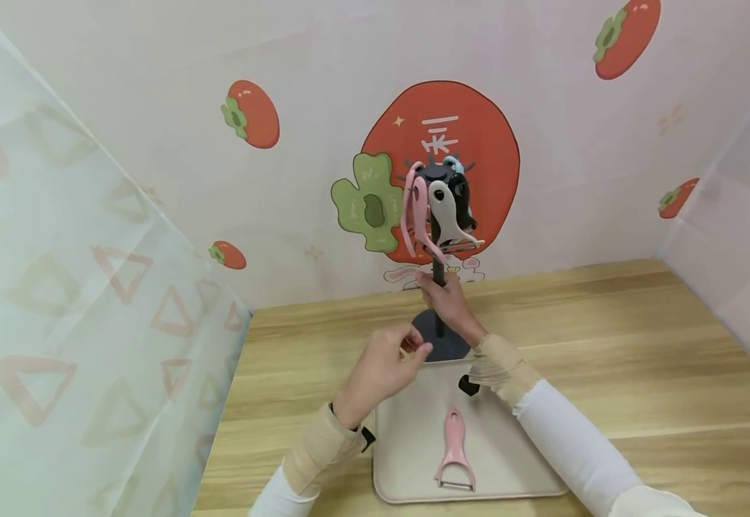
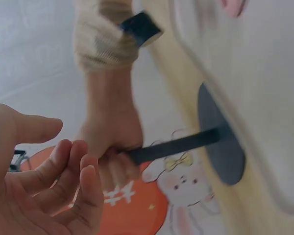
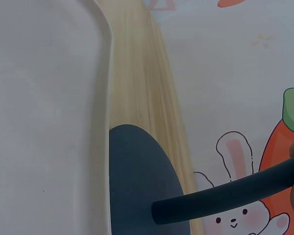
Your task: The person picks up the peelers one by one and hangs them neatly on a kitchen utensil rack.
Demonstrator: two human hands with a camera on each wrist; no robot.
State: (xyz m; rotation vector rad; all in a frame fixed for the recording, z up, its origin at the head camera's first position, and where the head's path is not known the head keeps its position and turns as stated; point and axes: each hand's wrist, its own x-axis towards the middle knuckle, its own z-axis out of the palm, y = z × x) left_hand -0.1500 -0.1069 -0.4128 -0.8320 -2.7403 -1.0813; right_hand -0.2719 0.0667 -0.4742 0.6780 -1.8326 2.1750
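My right hand point(image 1: 448, 301) grips the dark pole point(image 3: 225, 190) of a stand, above its round base point(image 1: 436, 347). Several peelers hang from the hooks at the stand's top: pink peelers point(image 1: 420, 205), a white peeler point(image 1: 442, 205) and a black peeler point(image 1: 461, 197), with a light blue handle point(image 1: 455, 165) partly hidden behind. My left hand point(image 1: 381, 362) hovers left of the base with loosely bent fingers and holds nothing; the left wrist view shows its fingertips point(image 2: 63, 147) apart from the thumb. Below both hands, a pink peeler point(image 1: 455, 438) lies on the beige tray point(image 1: 510, 459), blade toward me.
The tray sits at the front of the wooden table point(image 1: 607, 345), its back edge against the stand's base. Behind the table rises a wall covering point(image 1: 323, 43) with printed persimmons and a rabbit. More printed covering point(image 1: 90, 251) closes the left side.
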